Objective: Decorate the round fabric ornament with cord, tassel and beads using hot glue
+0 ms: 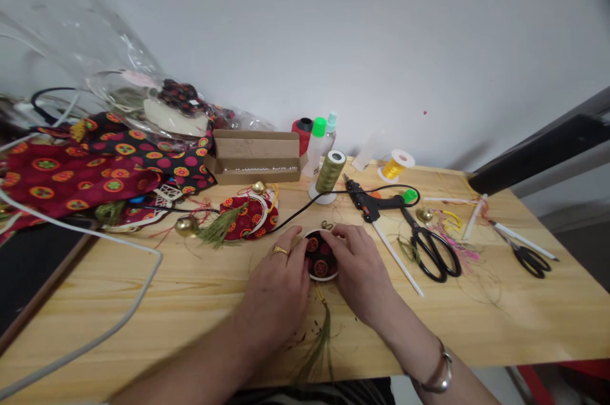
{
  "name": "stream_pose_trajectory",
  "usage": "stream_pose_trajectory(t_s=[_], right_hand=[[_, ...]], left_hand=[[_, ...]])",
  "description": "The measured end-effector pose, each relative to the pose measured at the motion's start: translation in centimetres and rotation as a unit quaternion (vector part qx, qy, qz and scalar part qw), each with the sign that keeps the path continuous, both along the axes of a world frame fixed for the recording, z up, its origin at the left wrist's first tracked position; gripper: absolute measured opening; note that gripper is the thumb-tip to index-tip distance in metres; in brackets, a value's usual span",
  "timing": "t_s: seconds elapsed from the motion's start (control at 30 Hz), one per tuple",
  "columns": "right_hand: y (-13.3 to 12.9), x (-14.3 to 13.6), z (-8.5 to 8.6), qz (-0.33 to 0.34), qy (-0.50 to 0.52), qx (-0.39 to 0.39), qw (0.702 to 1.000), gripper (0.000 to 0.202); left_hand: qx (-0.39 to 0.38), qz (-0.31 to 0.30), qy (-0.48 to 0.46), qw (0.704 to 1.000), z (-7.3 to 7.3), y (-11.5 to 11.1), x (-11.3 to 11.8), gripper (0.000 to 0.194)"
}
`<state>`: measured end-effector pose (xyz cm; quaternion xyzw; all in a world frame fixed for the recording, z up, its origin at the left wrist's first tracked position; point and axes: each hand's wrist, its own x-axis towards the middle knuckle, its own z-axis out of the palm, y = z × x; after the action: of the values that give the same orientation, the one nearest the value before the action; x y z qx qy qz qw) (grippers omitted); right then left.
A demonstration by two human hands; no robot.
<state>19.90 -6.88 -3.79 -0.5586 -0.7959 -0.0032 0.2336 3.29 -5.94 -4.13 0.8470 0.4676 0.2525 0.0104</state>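
Near the front edge of the table (pixel 185 284), the disc (pixel 320 257) was held between left hand (pixel 280 287) and right hand (pixel 358 268); by uneven pressing, its cloth (pixel 322 267) could be creased.

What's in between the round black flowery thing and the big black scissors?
In the head view, the right hand comes first, holding the round thing, then a thin white stick, then loose green threads by the scissors.
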Motion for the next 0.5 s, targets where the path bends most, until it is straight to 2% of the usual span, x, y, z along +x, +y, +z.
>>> stream_pose_trajectory(t_s=[0.33, 0.5], right_hand=[[-0.06, -0.10, 0.01, 0.001, -0.080, -0.021, 0.997, 0.045], [-0.03, 0.08, -0.03, 0.006, -0.040, -0.005, 0.999, 0.045]], left_hand=[[-0.019, -0.001, 0.030, 0.999, 0.00, 0.13, 0.22, 0.034], [-0.029, 0.012, -0.014, 0.999, -0.01, 0.10, 0.11, 0.034]])
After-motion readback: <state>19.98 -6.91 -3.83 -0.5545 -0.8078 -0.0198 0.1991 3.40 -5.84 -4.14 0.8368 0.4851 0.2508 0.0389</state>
